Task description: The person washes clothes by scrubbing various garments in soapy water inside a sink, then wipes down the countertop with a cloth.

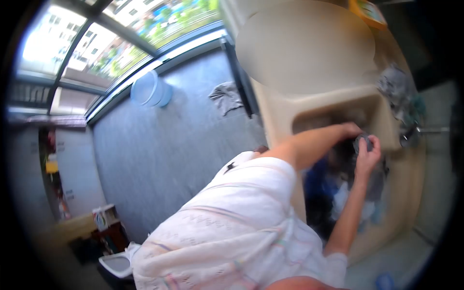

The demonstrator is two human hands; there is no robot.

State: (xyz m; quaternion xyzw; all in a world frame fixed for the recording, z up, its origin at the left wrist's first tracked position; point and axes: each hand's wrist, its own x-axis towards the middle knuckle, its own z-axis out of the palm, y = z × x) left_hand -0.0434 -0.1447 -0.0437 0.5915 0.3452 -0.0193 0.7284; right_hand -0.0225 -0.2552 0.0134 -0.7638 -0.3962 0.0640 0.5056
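Over the beige sink [275, 113], my two hands are close together. My right hand [368, 155] is closed with its fingertips on a small, bunched dark grey cloth [363, 143]. My left hand [352, 129] is just beyond it, fingers curled down by the same cloth; what they grip is hidden. Below them in the basin lies a blurred heap of wet-looking laundry, with a dark blue piece [316, 179] and a pale piece [340, 200].
A grey bunched cloth [396, 87] lies on the sink's far rim, near a metal tap [411, 135]. A blurred oval patch covers the upper part of the view. A pale blue bucket [150, 92] and a striped cloth [226, 98] are on the grey floor [159, 159].
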